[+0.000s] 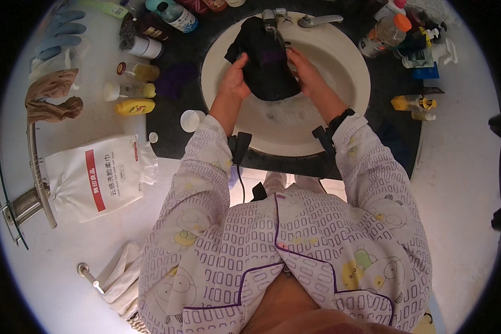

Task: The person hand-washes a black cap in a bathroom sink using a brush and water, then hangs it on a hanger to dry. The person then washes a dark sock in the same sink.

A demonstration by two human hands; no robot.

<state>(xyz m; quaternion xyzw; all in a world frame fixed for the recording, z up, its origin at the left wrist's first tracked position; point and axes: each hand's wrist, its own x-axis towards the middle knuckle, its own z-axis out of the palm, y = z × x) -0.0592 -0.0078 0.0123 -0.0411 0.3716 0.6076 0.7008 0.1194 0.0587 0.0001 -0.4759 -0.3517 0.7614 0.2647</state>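
Observation:
A dark baseball cap (263, 62) is held between both hands over a white washbasin (217, 75), beneath the metal faucet (269, 18). My left hand (235, 79) grips the cap's left edge, thumb on top. On its right side my right hand (304, 72) holds the edge, fingers partly hidden under the cap. Water runs from the spout onto the cap. Soapy, cloudy water (275, 117) lies in the basin below. The faucet lever (320, 21) is behind the basin, to the right.
Left of the basin stand several bottles, a yellow bottle (135, 107) and a white cup (192, 120); a dark purple cloth (175, 79) lies near them. On the right are an orange-capped bottle (386, 35) and pump bottles. A white tissue package (100, 179) hangs at left.

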